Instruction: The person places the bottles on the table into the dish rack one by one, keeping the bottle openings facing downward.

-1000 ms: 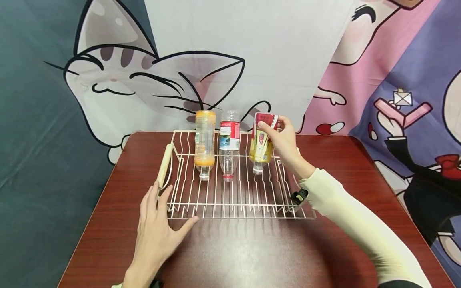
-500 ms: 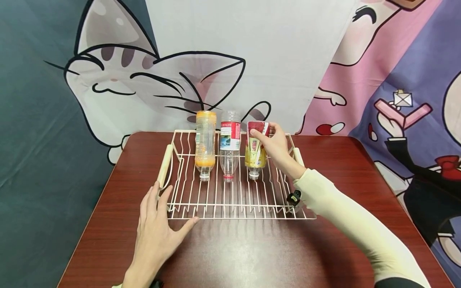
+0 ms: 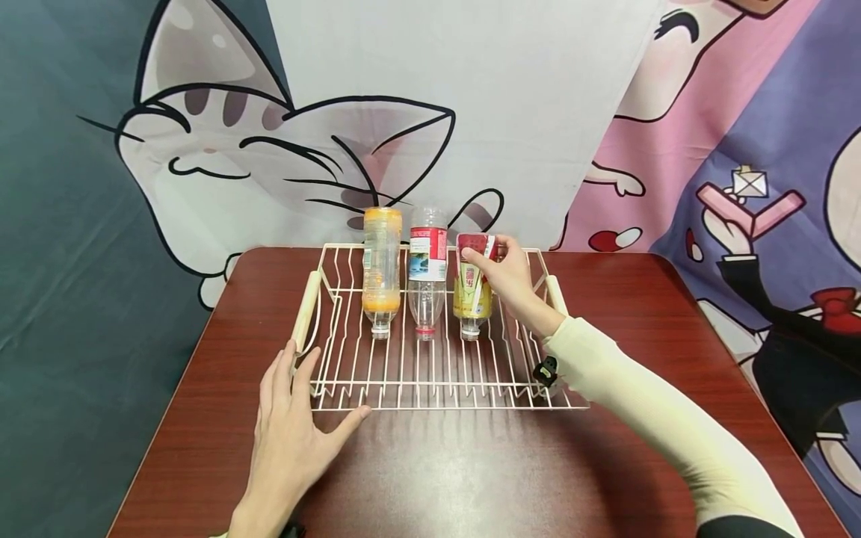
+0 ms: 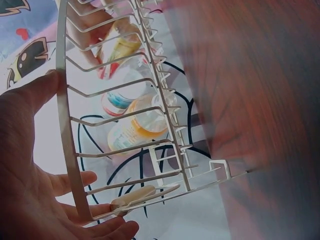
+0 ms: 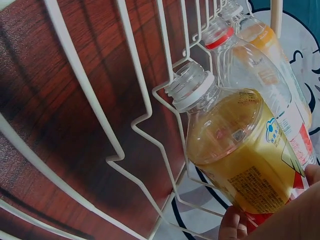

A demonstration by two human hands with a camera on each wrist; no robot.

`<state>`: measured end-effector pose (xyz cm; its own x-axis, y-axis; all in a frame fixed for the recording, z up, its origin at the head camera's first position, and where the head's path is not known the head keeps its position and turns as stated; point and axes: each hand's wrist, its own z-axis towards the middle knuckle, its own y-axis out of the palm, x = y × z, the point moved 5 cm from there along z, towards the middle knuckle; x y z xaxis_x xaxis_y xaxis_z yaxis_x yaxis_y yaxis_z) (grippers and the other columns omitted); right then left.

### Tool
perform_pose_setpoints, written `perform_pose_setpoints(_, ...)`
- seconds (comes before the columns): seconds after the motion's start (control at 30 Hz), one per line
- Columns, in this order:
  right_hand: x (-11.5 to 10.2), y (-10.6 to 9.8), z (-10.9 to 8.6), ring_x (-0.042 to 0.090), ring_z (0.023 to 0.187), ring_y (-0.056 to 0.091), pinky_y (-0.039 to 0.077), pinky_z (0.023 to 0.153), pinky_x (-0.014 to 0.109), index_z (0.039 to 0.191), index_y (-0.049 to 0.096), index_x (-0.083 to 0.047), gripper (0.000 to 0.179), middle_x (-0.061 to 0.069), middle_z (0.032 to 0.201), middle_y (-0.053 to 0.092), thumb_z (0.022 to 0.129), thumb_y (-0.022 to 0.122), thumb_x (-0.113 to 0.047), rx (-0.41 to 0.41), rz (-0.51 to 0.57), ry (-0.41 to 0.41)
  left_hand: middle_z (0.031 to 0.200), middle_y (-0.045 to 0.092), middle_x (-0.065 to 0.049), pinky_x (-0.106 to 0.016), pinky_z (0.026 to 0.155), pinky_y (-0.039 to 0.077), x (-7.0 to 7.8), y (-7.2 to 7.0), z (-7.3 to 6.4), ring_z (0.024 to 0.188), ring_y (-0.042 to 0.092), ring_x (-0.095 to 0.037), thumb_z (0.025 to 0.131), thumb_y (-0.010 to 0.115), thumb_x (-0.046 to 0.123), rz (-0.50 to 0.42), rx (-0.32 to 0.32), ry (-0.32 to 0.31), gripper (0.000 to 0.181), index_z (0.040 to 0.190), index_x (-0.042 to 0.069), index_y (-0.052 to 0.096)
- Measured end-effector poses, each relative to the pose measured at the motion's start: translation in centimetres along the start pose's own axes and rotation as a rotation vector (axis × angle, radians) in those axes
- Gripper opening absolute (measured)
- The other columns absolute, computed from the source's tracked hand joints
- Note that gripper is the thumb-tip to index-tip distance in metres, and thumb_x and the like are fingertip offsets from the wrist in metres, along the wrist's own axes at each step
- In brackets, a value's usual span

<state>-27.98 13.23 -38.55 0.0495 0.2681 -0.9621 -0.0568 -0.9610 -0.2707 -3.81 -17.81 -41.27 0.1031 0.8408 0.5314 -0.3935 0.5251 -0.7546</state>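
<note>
My right hand (image 3: 511, 276) grips the base end of a red-and-yellow labelled plastic bottle (image 3: 473, 295), thumb on its near face. That bottle lies inverted against the white wire rack (image 3: 444, 383), its uncapped neck (image 5: 192, 87) down among the wires. Left of it rest a clear bottle with a red-and-blue label (image 3: 428, 254) and an orange-banded clear bottle (image 3: 382, 258), both neck down. My left hand (image 3: 285, 441) is spread at the rack's front left corner. In the left wrist view its thumb (image 4: 42, 90) touches the front wire, with fingers near the side handle (image 4: 135, 197).
The rack stands on a dark red-brown table (image 3: 437, 471). Pale handles (image 3: 308, 310) rise at its left and right sides. Behind the table hangs a cartoon-printed cloth (image 3: 511, 90). A small black device (image 3: 545, 371) is worn at the right wrist.
My right hand has moved left and downward with the red-and-yellow bottle, bringing it closer to the middle bottle. The left hand and the other bottles have stayed in place.
</note>
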Motion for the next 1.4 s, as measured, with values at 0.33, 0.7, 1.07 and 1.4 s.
perform_pose_setpoints(0.33,0.14,0.18,0.16,0.016,0.09,0.062,0.055,0.073,0.021,0.151,0.056,0.001,0.067,0.017,0.128,0.066,0.099,0.086,-0.031,-0.002,-0.037,-0.01,0.178,0.033,-0.018,-0.078,0.098,0.048,-0.02,0.02,-0.01,0.159,0.033,-0.044,0.075,0.098,0.051,-0.001,0.007,0.002,0.108,0.162,0.008,0.051)
perform_pose_setpoints(0.7,0.53,0.15,0.5,0.02,0.099,0.063,0.056,0.081,0.029,0.155,0.054,-0.001,0.072,0.018,0.129,0.064,0.1,0.083,-0.037,-0.064,-0.084,0.005,0.178,0.032,-0.018,-0.077,0.098,0.048,0.02,0.0,-0.09,0.159,0.033,-0.044,0.076,0.097,0.051,0.002,-0.001,0.001,0.108,0.163,0.009,0.049)
perform_pose_setpoints(1.07,0.77,0.06,0.52,0.028,0.113,0.063,0.057,0.096,0.04,0.159,0.049,-0.003,0.074,0.021,0.135,0.062,0.103,0.08,-0.04,-0.108,-0.074,0.035,0.178,0.031,-0.017,-0.078,0.1,0.047,0.02,0.02,-0.08,0.159,0.032,-0.043,0.076,0.097,0.053,0.009,-0.011,-0.006,0.109,0.164,0.011,0.048)
perform_pose_setpoints(1.4,0.83,0.01,0.41,0.031,0.12,0.063,0.055,0.1,0.043,0.158,0.048,-0.002,0.075,0.022,0.143,0.06,0.103,0.079,-0.041,-0.135,-0.069,0.043,0.179,0.029,-0.016,-0.078,0.101,0.046,0.08,-0.03,-0.14,0.159,0.031,-0.043,0.077,0.097,0.054,0.011,-0.021,-0.017,0.108,0.164,0.01,0.048)
